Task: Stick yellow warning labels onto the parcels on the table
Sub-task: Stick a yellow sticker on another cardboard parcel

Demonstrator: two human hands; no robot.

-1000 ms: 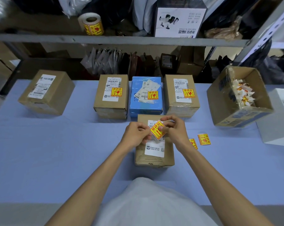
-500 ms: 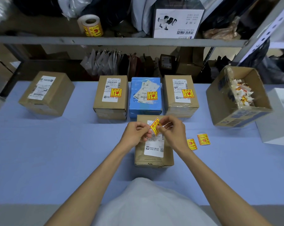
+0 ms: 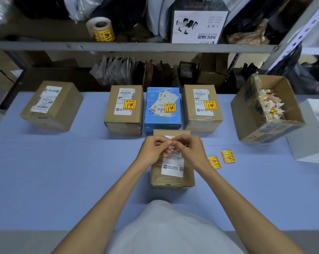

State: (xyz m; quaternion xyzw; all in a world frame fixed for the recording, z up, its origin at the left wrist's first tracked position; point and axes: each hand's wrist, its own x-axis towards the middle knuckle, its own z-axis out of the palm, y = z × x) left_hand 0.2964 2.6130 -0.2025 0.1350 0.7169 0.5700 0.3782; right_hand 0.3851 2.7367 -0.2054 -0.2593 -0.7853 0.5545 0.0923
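Head view: at the middle of the blue surface (image 3: 45,180), the left hand (image 3: 152,150) and right hand (image 3: 189,149) meet fingertip to fingertip over the near parcel (image 3: 173,180), both pinched shut on a yellow warning label (image 3: 171,142) of which only a sliver shows between them. I judge it thin, limp and sticky-backed, likely to curl or cling to skin, so it is best held by its very edges or one corner. Two spare labels (image 3: 221,160) lie flat at 3 o'clock of the parcel. At 12 o'clock three parcels already carry labels; the brown box (image 3: 51,105) at 10 o'clock shows none. The cardboard looks stiff enough to press against.
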